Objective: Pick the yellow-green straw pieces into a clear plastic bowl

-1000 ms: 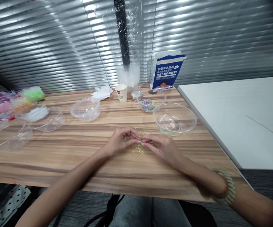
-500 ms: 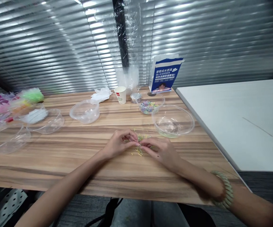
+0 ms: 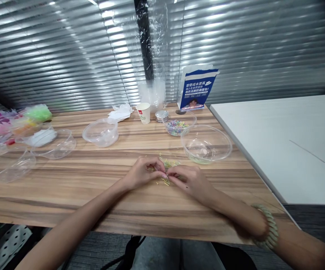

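While the left hand (image 3: 144,173) bends its thumb close to its fingers, small yellow-green pieces (image 3: 168,164) lie scattered on the table (image 3: 103,210) around the fingertips. Beside them the right hand (image 3: 194,183) pinches narrowly; I cannot tell what either holds.

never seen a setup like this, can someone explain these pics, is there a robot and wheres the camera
There's no robot: these are a person's bare hands. Every picture comes from one camera worn on their head, looking forward and down. On the wood-grain table are clear plastic bowls, a paper cup and, at far left, colourful bundles. The left hand and right hand meet at the fingertips above small yellow-green pieces. They seem to pinch something tiny, too small to make out.
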The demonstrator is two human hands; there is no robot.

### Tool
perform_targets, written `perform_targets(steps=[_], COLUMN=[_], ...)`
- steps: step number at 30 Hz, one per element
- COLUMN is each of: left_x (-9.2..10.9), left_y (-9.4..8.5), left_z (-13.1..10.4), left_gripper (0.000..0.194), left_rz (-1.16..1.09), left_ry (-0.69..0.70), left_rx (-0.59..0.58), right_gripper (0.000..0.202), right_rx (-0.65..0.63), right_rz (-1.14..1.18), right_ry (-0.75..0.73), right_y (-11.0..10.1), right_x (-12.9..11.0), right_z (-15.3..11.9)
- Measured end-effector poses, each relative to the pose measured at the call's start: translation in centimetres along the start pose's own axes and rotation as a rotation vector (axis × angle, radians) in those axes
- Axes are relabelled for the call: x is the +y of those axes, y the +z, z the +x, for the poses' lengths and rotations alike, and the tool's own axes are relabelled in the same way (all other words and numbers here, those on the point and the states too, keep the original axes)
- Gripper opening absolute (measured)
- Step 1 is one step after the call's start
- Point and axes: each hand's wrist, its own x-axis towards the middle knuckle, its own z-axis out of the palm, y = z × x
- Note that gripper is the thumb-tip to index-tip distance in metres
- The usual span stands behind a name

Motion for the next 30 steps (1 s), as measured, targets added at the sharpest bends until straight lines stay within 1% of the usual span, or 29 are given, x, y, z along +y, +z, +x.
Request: perform_targets(steps=[7,12,16,19,25,30], left_x=[0.13,0.35,0.51,0.64,0.65,0.59], left_y=[-0.01,-0.01,-0.08,-0.12,-0.15,-0.27], left_z=[-0.09,-0.12,-0.09,-0.06,-0.07,-0.06], left_gripper=[0.017,0.017,0.019,0.019,0.020,0.020], left_rz=[0.003,0.010,0.011,-0.009,-0.065,-0.148], left_ry=[-0.011,0.007,-0.004,-0.025,-0.060,-0.100], left_rx=[0.000,0.003,-0.039,-0.060,-0.058,-0.072], right_gripper=[0.013,0.014,0.014,0.016,0.016,0.013], right_rx=[-0.006,0.026,0.041,0.040,0.070,0.090], right_rz=[-0.003,-0.015,-0.028,-0.051,-0.097,-0.082], right_ry=[0.001,-0.021,-0.046,-0.058,-0.106,-0.115], right_y=[-0.07,0.04,0.17,0.22,0.14,0.22], right_x=[-0.22,-0.13,0.03,0.05,-0.12,-0.03], right_z=[-0.06,-0.10,-0.11,-0.10,-0.13,-0.34])
